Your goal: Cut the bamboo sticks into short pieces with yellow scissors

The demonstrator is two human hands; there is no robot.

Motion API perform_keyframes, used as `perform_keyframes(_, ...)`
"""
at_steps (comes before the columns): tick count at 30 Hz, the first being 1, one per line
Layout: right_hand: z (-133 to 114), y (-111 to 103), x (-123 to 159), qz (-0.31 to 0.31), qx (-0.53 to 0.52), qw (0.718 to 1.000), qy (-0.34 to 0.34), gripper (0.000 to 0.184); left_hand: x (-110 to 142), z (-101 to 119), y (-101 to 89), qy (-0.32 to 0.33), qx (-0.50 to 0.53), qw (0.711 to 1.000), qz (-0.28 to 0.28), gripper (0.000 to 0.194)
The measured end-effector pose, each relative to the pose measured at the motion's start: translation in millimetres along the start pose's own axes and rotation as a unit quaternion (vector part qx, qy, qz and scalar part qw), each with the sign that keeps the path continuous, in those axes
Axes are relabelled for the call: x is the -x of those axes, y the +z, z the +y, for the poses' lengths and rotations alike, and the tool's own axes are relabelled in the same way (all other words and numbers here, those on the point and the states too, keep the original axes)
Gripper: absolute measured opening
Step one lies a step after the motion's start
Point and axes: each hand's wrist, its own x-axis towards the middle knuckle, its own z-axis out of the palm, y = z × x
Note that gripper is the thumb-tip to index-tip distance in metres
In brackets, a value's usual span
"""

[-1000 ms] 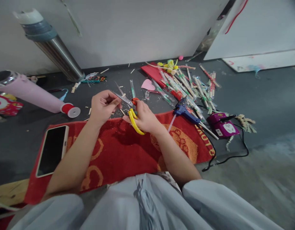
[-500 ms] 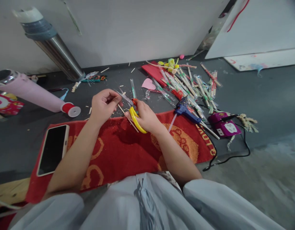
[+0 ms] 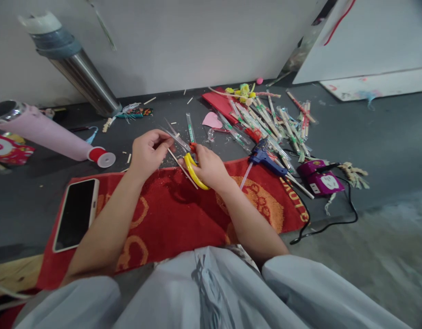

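Well, in the head view I see the left hand (image 3: 146,151) pinching a thin wooden stick (image 3: 174,156), aimed toward five o'clock; the right hand (image 3: 210,167) grips yellow-handled scissors (image 3: 189,165), blades toward eleven, so a slip could nick the left hand.

Dim, cool, diffuse indoor light, seemingly from above. Soft dark shadow on red towel (image 3: 190,224) below the right hand (image 3: 211,169). Faint shading on pale wall (image 3: 197,41) beside steel flask (image 3: 84,75); narrow highlights along its metal. Small glints on plastic wrappers (image 3: 233,132). Dull sheen on floor (image 3: 385,237). Wide-lens stretch: flask, pink bottle (image 3: 56,132) lean outward. Scissors (image 3: 190,167): blades slightly blurred. Fine scraps indistinct. Top right corner darkened.
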Motion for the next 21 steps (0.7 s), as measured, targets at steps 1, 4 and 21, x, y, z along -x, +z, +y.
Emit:
perform_keyframes(1,0.3,0.9,0.3,0.001,0.001,1.0,-0.003,0.067,0.2,-0.5,-0.3,0.003,-0.003,1.0,-0.002,0.011)
perform_keyframes(4,1.7,3.6,1.6,0.017,0.005,0.999,-0.027,0.07,1.2,-0.6,-2.0,0.007,-0.023,0.999,-0.022,0.01)
perform_keyframes(21,-4.7,1.2,0.2,-0.021,0.022,0.999,0.021,0.059,3.4,6.6,-4.1,0.059,-0.104,0.993,-0.01,0.016)
